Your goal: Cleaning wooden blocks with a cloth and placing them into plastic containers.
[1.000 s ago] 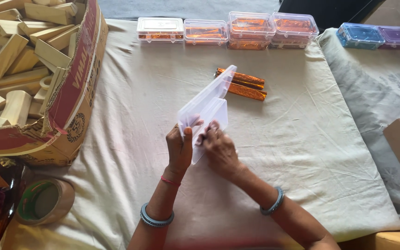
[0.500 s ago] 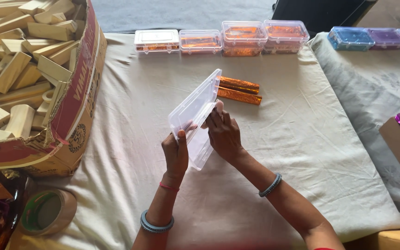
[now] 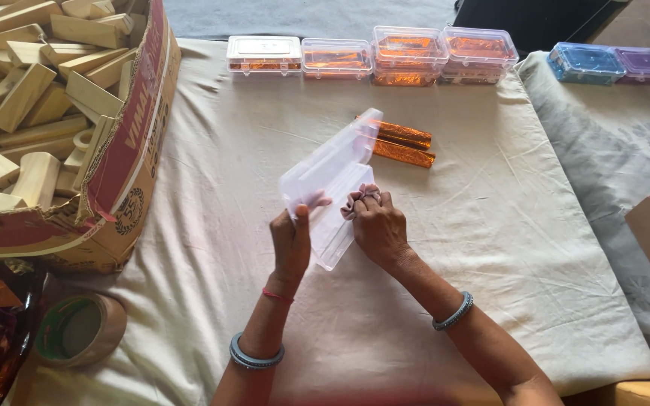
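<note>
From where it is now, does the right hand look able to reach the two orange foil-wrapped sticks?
Probably yes. The right hand grips the clear plastic box with the left hand, and the orange sticks lie just beyond on bare cloth; nothing lies between, though it must first let go.

A cloth-covered table (image 3: 250, 150) carries filled plastic boxes (image 3: 374, 56) and orange packets (image 3: 404, 143).

A clear plastic hinged box (image 3: 330, 186) sits mid-scene, open, its lid raised and tilted toward 10 o'clock while the shallow base runs down toward 6 o'clock. It is long, rectangular and see-through, lifted off the cloth-covered surface (image 3: 490, 248) at its upper end. At 1 o'clock from it, close by, lie two slim sticks wrapped in shiny orange foil (image 3: 404, 143), side by side and flat.
</note>
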